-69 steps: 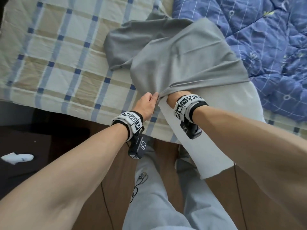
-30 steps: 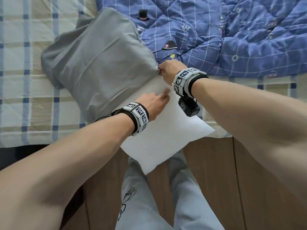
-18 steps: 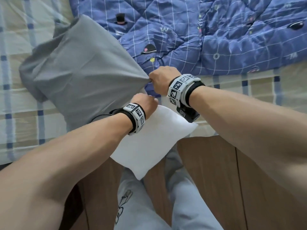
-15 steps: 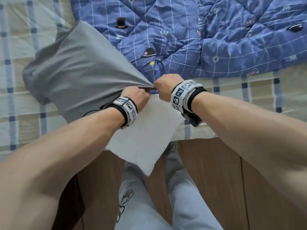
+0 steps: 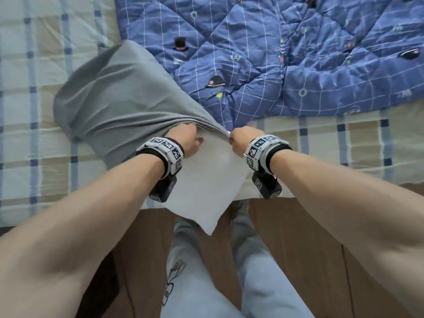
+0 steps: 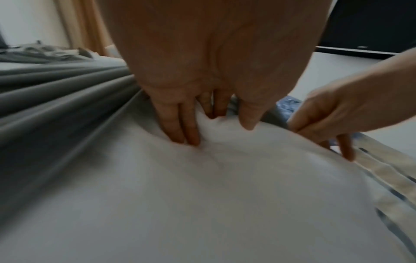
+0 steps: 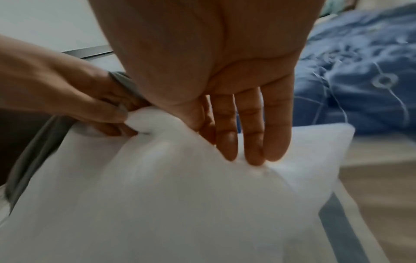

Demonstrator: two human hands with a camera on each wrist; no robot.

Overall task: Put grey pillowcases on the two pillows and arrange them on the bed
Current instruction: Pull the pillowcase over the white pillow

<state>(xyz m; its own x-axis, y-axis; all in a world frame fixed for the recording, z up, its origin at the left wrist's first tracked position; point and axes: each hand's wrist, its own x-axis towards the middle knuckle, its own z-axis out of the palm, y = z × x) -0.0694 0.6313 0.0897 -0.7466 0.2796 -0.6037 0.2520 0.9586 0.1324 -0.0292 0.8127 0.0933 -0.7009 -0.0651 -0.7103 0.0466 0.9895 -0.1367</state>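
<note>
A white pillow (image 5: pixel 206 182) lies at the bed's near edge, its bare lower corner hanging over the floor. A grey pillowcase (image 5: pixel 119 99) covers its far part, its hem bunched in folds at my hands. My left hand (image 5: pixel 191 140) grips the hem on top of the pillow; in the right wrist view the left hand (image 7: pixel 94 106) pinches grey cloth (image 7: pixel 126 83). My right hand (image 5: pixel 237 140) grips the hem at the pillow's right edge, its fingers (image 7: pixel 247 142) lying on the pillow (image 7: pixel 180 204). The left wrist view shows my left fingers (image 6: pixel 186 128) curled on the white pillow (image 6: pixel 202 195).
A rumpled blue quilt (image 5: pixel 286 60) lies just beyond the hands. The checked bedsheet (image 5: pixel 34 65) stretches to the left and right. Below the bed edge are the wooden floor (image 5: pixel 298 249) and my legs in grey trousers (image 5: pixel 206 283).
My left hand left the bare pillow and took hold of the pillowcase hem beside the right hand. The hem has come a little nearer and now bunches in folds.
</note>
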